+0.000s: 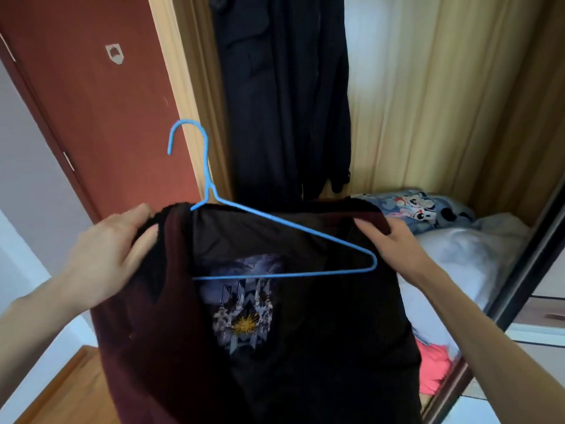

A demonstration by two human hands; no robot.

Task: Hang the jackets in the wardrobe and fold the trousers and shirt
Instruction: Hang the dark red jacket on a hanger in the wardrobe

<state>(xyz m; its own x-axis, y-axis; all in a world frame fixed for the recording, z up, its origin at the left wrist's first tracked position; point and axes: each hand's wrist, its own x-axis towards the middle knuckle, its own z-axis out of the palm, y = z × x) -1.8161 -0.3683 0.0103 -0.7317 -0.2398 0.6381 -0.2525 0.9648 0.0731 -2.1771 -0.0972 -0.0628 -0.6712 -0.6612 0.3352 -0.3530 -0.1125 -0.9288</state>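
My left hand (104, 249) and right hand (394, 243) pinch the soft, floppy jacket (305, 347) at its shoulders, the light, stiff hanger (275, 240) only part-seated.

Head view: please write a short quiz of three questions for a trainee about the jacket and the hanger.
1. True or false: the blue hanger already hangs on the wardrobe rail.
2. Which hand holds the dark red jacket at its shoulder nearer the red door? A) left hand B) right hand C) neither
3. What already hangs in the wardrobe behind the hanger?

Key
1. False: its hook is free in the air, and the hanger lies partly inside the jacket.
2. A: the left hand has its grip on that shoulder; the right hand holds the other side.
3. A black garment, beside the yellow curtain.
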